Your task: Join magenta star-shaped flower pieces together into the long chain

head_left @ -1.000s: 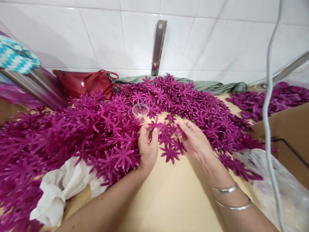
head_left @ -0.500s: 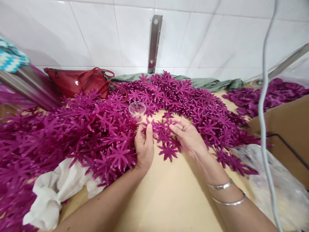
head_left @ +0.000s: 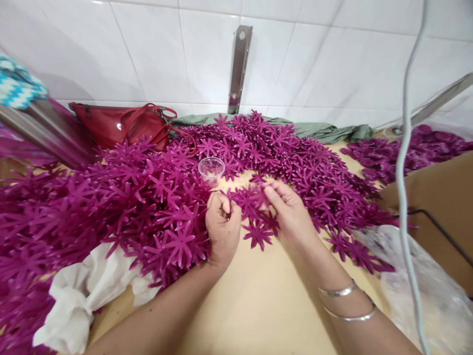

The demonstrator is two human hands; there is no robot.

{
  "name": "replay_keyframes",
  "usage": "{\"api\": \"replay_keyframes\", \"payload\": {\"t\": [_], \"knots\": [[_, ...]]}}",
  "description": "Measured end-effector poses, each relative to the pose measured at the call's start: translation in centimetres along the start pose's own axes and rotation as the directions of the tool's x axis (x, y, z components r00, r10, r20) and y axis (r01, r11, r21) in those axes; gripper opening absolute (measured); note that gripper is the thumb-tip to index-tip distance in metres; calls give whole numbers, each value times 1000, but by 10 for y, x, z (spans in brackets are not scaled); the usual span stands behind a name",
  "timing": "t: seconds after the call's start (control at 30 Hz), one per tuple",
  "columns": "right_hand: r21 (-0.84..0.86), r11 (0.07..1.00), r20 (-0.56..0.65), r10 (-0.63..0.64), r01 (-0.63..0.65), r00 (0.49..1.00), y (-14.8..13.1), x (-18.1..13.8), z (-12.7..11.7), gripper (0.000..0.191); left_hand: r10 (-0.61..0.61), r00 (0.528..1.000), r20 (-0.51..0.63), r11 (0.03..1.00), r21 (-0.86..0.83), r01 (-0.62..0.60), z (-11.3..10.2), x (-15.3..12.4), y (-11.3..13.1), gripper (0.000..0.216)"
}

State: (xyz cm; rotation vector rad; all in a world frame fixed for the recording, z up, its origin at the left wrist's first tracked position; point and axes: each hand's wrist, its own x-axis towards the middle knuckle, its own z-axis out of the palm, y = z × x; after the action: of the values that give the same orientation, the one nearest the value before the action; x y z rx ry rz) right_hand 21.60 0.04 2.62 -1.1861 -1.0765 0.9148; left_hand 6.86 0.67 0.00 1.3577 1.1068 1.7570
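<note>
My left hand (head_left: 223, 231) is closed in a pinch above the tan tabletop, thumb against curled fingers. What it grips, if anything, is hidden. My right hand (head_left: 290, 212) pinches a purple artificial flower (head_left: 263, 198) between thumb and fingertips; motion smears its petals. Several loose purple flowers lie below and between the hands, one flat blossom (head_left: 257, 233) closest to me. A clear plastic cup (head_left: 211, 168) stands just beyond my left hand, its contents hard to make out. Heaped purple flowers (head_left: 181, 244) reach up to my left wrist.
More flowers (head_left: 254, 140) bank up along the tiled wall. A red handbag (head_left: 111, 125) lies at the back left, white cloth (head_left: 72, 301) at the front left. On the right are a plastic bag (head_left: 417, 281), a hanging pale cable (head_left: 402, 172) and a brown box (head_left: 436, 197).
My left thumb has folded down and its fingers have curled in; the flower that showed at its tip is now mostly hidden. My right hand has shifted slightly, fingers drawn closer together.
</note>
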Motion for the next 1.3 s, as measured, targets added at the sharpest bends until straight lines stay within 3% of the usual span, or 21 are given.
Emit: {"api": "replay_keyframes", "payload": {"t": [0.1, 0.2, 0.3, 0.47, 0.53, 0.67, 0.73, 0.83, 0.93, 1.1, 1.2, 1.3], "knots": [[-246, 962, 157, -84, 121, 984, -1, -4, 3, 27, 78, 994, -77, 995, 62, -73, -1, -1, 1, 23], [-462, 847, 53, -270, 264, 961, 6, 1, -7, 24, 221, 974, -44, 967, 139, -214, -3, -2, 9, 28], [-588, 755, -1, -360, 291, 933, 18, 12, -22, 28, 325, 940, 106, 929, 154, -338, -5, -4, 20, 23], [-683, 602, 192, -399, 414, 897, 36, 30, -28, 37, 274, 903, 331, 932, 140, -335, -3, -7, 24, 22], [-721, 535, 264, -375, 440, 889, 40, 36, -25, 43, 243, 856, 456, 925, 156, -346, -2, -7, 21, 22], [-795, 387, 373, -297, 467, 879, 39, 41, -22, 48, 149, 711, 688, 897, 209, -390, -1, -10, 15, 34], [-805, 350, 394, -289, 479, 873, 37, 40, -24, 46, 88, 711, 698, 874, 289, -391, 0, -13, 13, 42], [-813, 330, 402, -280, 480, 872, 35, 40, -27, 40, 26, 725, 688, 812, 409, -416, 0, -15, 10, 45], [-831, 300, 406, -248, 469, 879, 32, 42, -26, 38, 7, 715, 699, 713, 498, -493, 1, -14, 7, 20], [-841, 292, 407, -215, 456, 888, 17, 49, -23, 41, -6, 818, 576, 547, 686, -479, -1, -9, 8, 20], [-833, 395, 273, -316, 387, 909, 6, 52, -27, 40, 34, 837, 546, 548, 690, -473, -2, -10, 16, 17], [-738, 599, 60, -401, 311, 914, 0, 51, -33, 36, 104, 788, 608, 590, 600, -540, 1, -21, 24, 23]]}}
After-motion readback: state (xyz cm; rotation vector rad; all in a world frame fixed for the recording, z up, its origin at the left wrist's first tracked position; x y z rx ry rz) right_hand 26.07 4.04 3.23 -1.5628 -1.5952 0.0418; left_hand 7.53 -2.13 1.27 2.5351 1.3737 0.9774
